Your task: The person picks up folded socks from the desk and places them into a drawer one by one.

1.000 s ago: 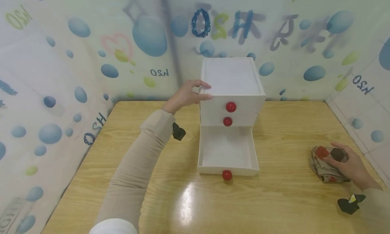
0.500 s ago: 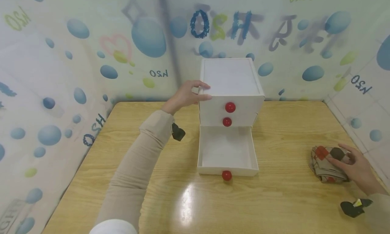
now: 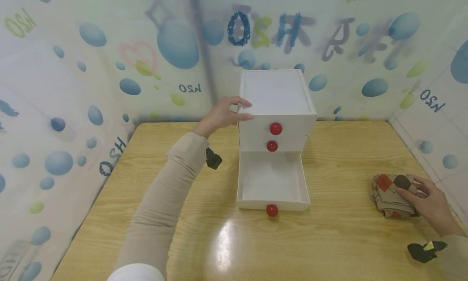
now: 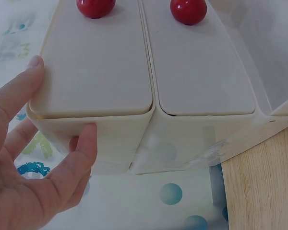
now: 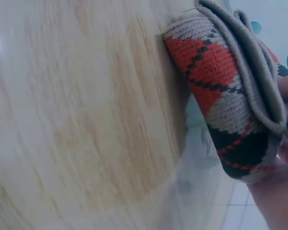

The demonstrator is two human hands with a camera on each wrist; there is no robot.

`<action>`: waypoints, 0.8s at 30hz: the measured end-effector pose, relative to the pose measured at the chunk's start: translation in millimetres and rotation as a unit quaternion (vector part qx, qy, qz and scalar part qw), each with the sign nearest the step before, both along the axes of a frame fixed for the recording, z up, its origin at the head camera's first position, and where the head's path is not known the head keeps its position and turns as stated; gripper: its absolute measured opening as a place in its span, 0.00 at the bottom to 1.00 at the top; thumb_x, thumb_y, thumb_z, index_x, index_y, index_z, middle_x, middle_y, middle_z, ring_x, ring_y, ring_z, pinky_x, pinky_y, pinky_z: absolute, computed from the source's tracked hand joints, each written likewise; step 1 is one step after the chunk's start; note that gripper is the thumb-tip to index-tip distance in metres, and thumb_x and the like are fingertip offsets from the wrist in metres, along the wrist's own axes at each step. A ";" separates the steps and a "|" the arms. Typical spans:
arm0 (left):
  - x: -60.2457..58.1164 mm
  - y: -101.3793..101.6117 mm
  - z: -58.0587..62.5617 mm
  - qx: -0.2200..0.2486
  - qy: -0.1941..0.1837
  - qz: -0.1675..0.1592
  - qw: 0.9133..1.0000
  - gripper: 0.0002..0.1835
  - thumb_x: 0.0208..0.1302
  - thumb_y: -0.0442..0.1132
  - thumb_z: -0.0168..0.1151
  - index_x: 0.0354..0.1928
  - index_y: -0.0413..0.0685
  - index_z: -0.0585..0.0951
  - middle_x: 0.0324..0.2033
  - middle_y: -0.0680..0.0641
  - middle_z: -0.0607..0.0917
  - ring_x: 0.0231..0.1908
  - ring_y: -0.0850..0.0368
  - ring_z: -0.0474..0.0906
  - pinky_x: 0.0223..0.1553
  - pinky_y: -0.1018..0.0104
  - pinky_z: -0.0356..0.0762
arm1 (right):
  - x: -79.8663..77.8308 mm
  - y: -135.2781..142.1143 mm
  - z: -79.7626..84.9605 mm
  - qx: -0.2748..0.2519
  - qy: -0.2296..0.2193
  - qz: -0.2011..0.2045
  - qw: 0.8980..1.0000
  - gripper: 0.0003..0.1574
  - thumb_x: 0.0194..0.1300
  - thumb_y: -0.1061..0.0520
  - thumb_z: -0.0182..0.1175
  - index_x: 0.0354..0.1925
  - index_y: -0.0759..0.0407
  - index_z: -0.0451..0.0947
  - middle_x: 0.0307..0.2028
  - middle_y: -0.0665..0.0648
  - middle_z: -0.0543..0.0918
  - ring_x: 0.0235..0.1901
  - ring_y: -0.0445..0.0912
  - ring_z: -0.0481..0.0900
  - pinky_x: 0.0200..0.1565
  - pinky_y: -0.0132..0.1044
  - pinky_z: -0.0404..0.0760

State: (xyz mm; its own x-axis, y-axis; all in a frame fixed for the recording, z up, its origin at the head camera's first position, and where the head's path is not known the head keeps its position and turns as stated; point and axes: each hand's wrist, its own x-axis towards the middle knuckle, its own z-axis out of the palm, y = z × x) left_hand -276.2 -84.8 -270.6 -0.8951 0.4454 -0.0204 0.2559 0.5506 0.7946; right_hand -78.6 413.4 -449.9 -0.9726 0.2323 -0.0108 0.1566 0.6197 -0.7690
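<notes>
A white three-tier drawer cabinet (image 3: pixel 276 92) with red knobs stands at the back of the table, its bottom drawer (image 3: pixel 272 183) pulled out with nothing inside. My left hand (image 3: pixel 222 113) grips the cabinet's upper left edge near the front corner. The left wrist view shows its fingers and thumb touching two faces of the cabinet (image 4: pixel 96 67). At the far right my right hand (image 3: pixel 431 202) holds the right side of a folded argyle knit (image 3: pixel 391 193), thumb on top. The right wrist view shows the knit (image 5: pixel 216 91) in beige, orange and black; most fingers are hidden.
The wooden table (image 3: pixel 340 240) meets a bubble-patterned wall covering (image 3: pixel 175 70) behind the cabinet and on both sides. Its right edge runs close by my right hand. Light glares on the near tabletop.
My right hand has drawn back slightly to the right, its thumb sliding toward the knit's edge, so more of the pattern shows. The left hand and drawers stay as they were.
</notes>
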 end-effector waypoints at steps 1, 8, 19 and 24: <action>0.0 0.0 -0.2 0.000 0.000 0.000 1.000 0.23 0.52 0.45 0.65 0.51 0.49 0.75 0.53 0.49 0.71 0.46 0.56 0.71 0.35 0.68 0.77 | 0.4 -1.7 0.3 0.006 -0.002 -0.003 1.000 0.41 0.61 0.51 0.56 0.67 0.41 0.48 0.53 0.51 0.62 0.44 0.29 0.65 0.27 0.16 0.65; -0.3 0.3 -1.4 -0.005 -0.004 0.002 1.000 0.23 0.52 0.46 0.64 0.51 0.50 0.75 0.54 0.49 0.70 0.48 0.56 0.69 0.37 0.66 0.77 | 0.7 -3.4 -0.9 0.016 -0.006 -0.008 1.000 0.40 0.62 0.50 0.54 0.67 0.39 0.46 0.63 0.61 0.53 0.55 0.42 0.60 0.40 0.23 0.69; -0.1 0.0 -0.1 0.003 -0.003 -0.002 1.000 0.23 0.52 0.45 0.65 0.51 0.49 0.75 0.53 0.49 0.71 0.47 0.56 0.70 0.36 0.66 0.77 | -12.5 -1.1 4.9 -0.014 -0.007 0.044 0.999 0.39 0.64 0.51 0.52 0.67 0.40 0.45 0.65 0.56 0.48 0.62 0.61 0.46 0.56 0.45 0.63; -1.1 -0.5 -0.5 0.002 -0.007 0.002 1.000 0.23 0.52 0.45 0.65 0.51 0.50 0.75 0.52 0.49 0.71 0.46 0.56 0.70 0.38 0.65 0.77 | -16.2 -22.5 31.4 -0.023 0.012 0.050 0.998 0.36 0.63 0.54 0.53 0.66 0.41 0.52 0.55 0.46 0.59 0.56 0.42 0.61 0.46 0.29 0.69</action>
State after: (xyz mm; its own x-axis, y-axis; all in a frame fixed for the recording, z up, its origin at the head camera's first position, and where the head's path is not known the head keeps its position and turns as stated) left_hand -277.3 -85.3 -271.1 -0.8968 0.4414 -0.0316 0.2421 0.5493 0.7998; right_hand -94.7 390.8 -418.5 -0.9911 0.1333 0.0053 0.0759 0.5960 -0.7994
